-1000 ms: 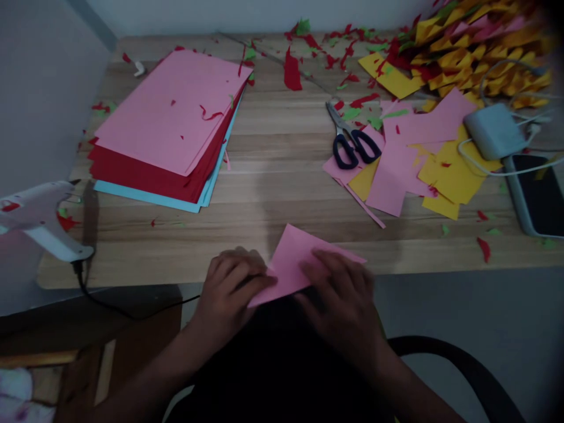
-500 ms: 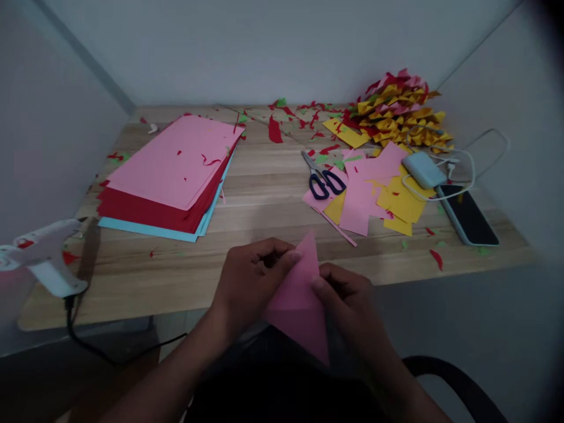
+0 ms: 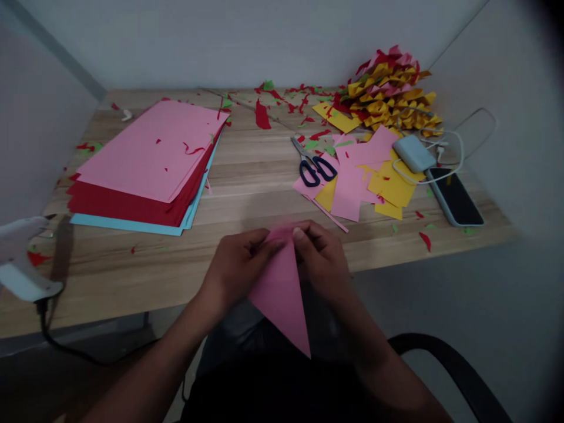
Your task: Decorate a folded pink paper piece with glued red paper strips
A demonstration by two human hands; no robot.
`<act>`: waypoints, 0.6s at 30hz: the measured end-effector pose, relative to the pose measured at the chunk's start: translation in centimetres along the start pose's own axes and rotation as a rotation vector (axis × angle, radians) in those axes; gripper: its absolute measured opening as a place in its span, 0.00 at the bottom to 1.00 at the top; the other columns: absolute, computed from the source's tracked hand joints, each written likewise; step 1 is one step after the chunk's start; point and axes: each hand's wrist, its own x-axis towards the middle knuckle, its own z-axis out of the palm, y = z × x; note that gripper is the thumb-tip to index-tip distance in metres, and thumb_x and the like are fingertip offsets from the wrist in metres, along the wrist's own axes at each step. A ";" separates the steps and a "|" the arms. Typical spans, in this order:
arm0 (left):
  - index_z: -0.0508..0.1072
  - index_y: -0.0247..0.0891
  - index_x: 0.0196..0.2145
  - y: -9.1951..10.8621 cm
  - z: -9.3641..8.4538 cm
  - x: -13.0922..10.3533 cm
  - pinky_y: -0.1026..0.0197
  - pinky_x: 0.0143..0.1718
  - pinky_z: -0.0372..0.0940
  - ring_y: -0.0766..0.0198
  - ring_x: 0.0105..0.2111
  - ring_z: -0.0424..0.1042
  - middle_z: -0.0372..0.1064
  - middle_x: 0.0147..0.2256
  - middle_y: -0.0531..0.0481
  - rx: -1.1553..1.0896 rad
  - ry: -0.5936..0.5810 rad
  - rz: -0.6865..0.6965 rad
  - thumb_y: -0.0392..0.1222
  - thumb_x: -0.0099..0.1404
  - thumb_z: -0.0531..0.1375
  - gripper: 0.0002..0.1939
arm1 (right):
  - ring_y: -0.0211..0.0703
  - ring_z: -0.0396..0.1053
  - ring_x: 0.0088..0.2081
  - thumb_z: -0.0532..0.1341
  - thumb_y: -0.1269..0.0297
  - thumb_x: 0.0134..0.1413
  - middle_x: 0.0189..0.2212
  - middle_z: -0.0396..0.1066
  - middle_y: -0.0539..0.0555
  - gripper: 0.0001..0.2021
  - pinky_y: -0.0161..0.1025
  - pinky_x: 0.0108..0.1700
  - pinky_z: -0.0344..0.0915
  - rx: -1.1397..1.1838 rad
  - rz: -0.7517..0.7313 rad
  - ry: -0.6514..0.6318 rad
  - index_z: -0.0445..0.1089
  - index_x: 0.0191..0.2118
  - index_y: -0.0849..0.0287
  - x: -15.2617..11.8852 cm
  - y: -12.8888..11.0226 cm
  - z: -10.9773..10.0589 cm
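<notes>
A folded piece of pink paper [image 3: 282, 288] is held between my two hands, over the table's front edge. Its lower end narrows to a point that hangs above my lap. My left hand [image 3: 238, 261] pinches its upper left side with thumb and fingers. Close beside it, my right hand [image 3: 324, 252] grips the upper right edge, thumb on the near face. The fingertips behind the paper are partly hidden. Beyond the hands lie scissors [image 3: 312, 164] with dark blue handles, partly on cut pink pieces [image 3: 348, 191].
At left lies a stack of pink sheets [image 3: 150, 153] over red and light blue ones, near a white glue gun [image 3: 26, 258]. Yellow squares [image 3: 392, 188], a white power bank with cable [image 3: 414, 153], a phone [image 3: 456, 197] and a folded-paper piece [image 3: 390, 94] occupy the right.
My right hand has moved up along the paper to its top, nearer my left hand. The paper's upper point is now bent down between the fingers. The camera view has shifted slightly.
</notes>
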 end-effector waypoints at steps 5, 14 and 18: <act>0.67 0.36 0.21 0.1 0.0 0.8 0.67 0.22 0.49 0.70 0.23 0.55 0.55 0.20 0.57 -0.090 0.006 -0.030 0.52 0.65 0.59 0.21 | 0.35 0.63 0.26 0.62 0.61 0.59 0.23 0.67 0.47 0.12 0.33 0.29 0.58 -0.168 0.008 0.025 0.69 0.26 0.58 -0.1 0.2 -0.3; 0.65 0.37 0.21 -1.0 -0.4 3.8 0.65 0.22 0.47 0.70 0.22 0.53 0.52 0.20 0.57 -0.135 0.188 -0.035 0.54 0.62 0.60 0.20 | 0.35 0.63 0.25 0.61 0.59 0.59 0.21 0.66 0.47 0.13 0.33 0.27 0.56 -0.327 0.053 -0.020 0.67 0.25 0.57 0.2 0.0 -0.7; 0.65 0.38 0.21 -2.4 -1.6 5.5 0.63 0.23 0.46 0.68 0.22 0.55 0.55 0.20 0.56 0.141 0.236 -0.050 0.53 0.64 0.59 0.20 | 0.37 0.64 0.24 0.60 0.58 0.60 0.20 0.67 0.47 0.14 0.34 0.28 0.57 -0.523 0.147 -0.086 0.67 0.25 0.57 -2.0 0.5 -2.1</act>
